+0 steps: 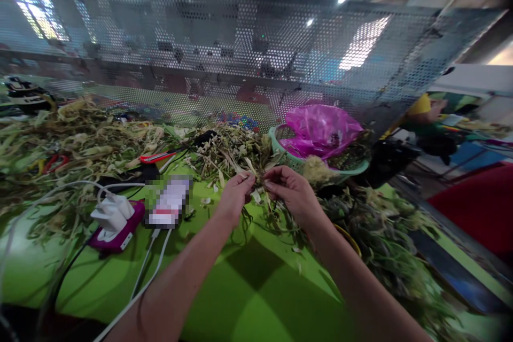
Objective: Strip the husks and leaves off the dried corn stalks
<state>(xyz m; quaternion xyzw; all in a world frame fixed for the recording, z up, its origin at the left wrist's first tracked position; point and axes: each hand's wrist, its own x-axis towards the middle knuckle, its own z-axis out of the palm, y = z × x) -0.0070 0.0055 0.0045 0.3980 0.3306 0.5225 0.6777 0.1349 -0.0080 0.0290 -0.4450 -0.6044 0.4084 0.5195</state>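
My left hand [237, 193] and my right hand [290, 191] meet over the middle of the green table [256, 299], fingers pinched close together. Between them is a dried plant stalk [259, 177] with pale, withered leaves, which both hands grip. Behind the fingers lies a heap of dry leaves and stems [236, 149]. Small leaf scraps [206, 201] are scattered on the table near my left hand. Where the held stalk ends is hard to tell among the loose plant bits.
A green basket [355, 169] holding a pink plastic bag [320, 131] stands at the back right. Left are a phone [170, 200], a purple power strip [120, 235] with white cables, a red cutter [160, 156] and more dried plants [100, 139]. A perforated metal screen [224, 53] closes the back.
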